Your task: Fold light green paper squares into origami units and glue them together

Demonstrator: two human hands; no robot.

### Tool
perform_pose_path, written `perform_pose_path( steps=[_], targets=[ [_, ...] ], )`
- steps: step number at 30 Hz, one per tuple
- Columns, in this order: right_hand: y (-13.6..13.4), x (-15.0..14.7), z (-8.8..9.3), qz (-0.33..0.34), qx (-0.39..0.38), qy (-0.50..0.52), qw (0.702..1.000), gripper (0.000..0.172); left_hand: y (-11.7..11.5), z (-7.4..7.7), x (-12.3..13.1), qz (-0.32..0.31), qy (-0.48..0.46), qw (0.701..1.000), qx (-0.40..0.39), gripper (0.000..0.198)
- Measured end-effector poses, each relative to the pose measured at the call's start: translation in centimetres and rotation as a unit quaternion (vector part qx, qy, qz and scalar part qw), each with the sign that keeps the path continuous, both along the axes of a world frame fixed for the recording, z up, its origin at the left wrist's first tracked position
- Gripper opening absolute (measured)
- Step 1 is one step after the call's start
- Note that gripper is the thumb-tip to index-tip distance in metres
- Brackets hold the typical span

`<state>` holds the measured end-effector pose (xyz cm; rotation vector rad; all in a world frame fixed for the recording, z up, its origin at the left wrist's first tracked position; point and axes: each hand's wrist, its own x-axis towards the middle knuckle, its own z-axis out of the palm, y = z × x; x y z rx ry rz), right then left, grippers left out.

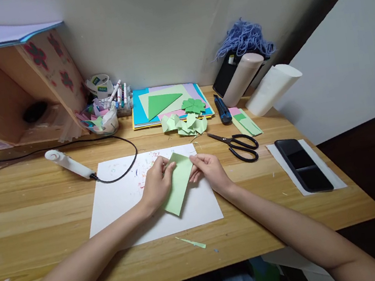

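A folded strip of light green paper [179, 182] is held just above a white sheet [122, 204] on the wooden desk. My left hand [157, 184] pinches the strip's upper left edge, thumb on top. My right hand [208, 169] pinches its upper right corner, fingers curled. Both hands are closed on the same paper, facing each other across it.
Black scissors [240, 144] lie right of the sheet, a black phone [303, 164] on white paper further right. Coloured paper stack [170, 102] and folded green pieces [186, 124] sit behind. A white glue gun [67, 163] with black cable lies left. A green scrap [192, 242] lies near the front edge.
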<state>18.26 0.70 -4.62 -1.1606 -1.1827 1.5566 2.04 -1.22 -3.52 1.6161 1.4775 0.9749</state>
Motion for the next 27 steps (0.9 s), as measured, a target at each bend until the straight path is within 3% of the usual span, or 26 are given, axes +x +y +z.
perform_pose_path(
  steps=[5,9,11,20,27],
  targets=[
    [0.2,0.1,0.2,0.026,-0.025,0.022,0.999,0.035,0.0,0.1,0.0,0.016,-0.003,1.0,-0.004,0.018],
    [-0.4,0.0,0.9,0.189,-0.066,0.01,0.98,0.037,0.2,0.2,-0.2,0.029,-0.012,0.999,0.001,0.017],
    [-0.7,0.0,0.9,0.228,-0.077,-0.009,0.971,0.035,0.2,0.4,-0.3,0.026,-0.002,1.0,0.01,0.016],
    [-0.8,-0.3,0.4,0.186,-0.09,0.006,0.978,0.031,0.4,0.9,-0.4,0.022,0.032,0.998,0.05,0.015],
    [-0.6,0.1,0.8,0.156,-0.059,-0.027,0.986,0.027,0.8,1.0,-0.9,-0.044,0.036,0.997,0.06,0.016]
  ],
)
